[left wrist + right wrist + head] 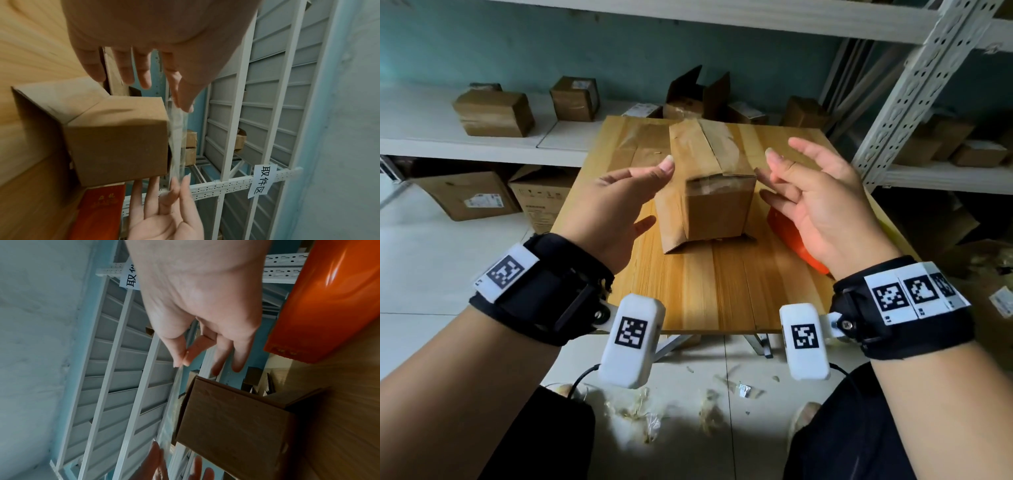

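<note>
Midway: stretches tape strip [176,146] over closed box [717,209], right fingers [174,352] pinching it, left fingers [125,69] apart, thumb [183,97] touching. Leaves laying and pressing.

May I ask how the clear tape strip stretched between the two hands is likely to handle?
The clear tape strip looks thin and transparent, so probably floppy and nearly weightless; it seems straight only because the right hand pinches one end while the other meets the left hand. It likely clings to skin and the cardboard box.
</note>
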{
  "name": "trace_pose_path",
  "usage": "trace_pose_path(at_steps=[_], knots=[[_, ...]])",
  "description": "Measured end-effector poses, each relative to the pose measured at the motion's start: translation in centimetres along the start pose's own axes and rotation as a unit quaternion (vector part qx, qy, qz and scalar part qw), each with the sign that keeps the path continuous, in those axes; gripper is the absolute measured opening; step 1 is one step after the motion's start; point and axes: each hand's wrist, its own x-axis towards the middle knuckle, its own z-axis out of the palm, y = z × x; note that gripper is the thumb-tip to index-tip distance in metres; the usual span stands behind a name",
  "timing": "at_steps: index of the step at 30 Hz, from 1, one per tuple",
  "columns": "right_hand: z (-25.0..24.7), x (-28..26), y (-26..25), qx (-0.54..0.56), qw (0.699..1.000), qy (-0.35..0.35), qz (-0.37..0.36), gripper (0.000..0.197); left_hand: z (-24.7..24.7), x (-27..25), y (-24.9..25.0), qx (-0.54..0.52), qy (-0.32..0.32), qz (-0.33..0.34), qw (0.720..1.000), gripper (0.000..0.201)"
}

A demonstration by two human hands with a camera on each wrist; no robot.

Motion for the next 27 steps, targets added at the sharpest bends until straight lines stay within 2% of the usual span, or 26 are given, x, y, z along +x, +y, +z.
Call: trace_pose_path(at_steps=[2, 6, 12, 15, 20, 27], knots=[[-0.07, 0.07, 0.03, 0.023, 1.0, -0.006, 0.016, 0.057, 0.14, 0.0, 0.11, -0.027, -0.018, -0.021, 0.999, 0.022], [-0.07, 0.0, 0.14, 0.064, 0.997, -0.02, 0.046, 0.051, 0.61, -0.02, 0.28, -0.095, -0.043, -0.056, 0.993, 0.003], [-0.2, 0.08, -0.06, 0.073, 0.994, -0.032, 0.071, 0.046, 0.62, -0.08, 0.41, -0.133, -0.09, -0.059, 0.985, 0.016], [-0.25, -0.01, -0.08, 0.08, 0.993, -0.047, 0.079, 0.038, 0.43, -0.06, 0.59, -0.147, -0.105, -0.068, 0.981, 0.013], [-0.11, -0.18, -0.14, 0.071, 0.993, -0.051, 0.084, 0.042, 0.34, 0.21, 0.23, -0.163, -0.105, -0.082, 0.978, 0.011], [0.08, -0.07, 0.31, 0.053, 0.994, -0.036, 0.088, 0.039, 0.8, 0.45, -0.26, -0.154, -0.073, -0.097, 0.981, 0.012]])
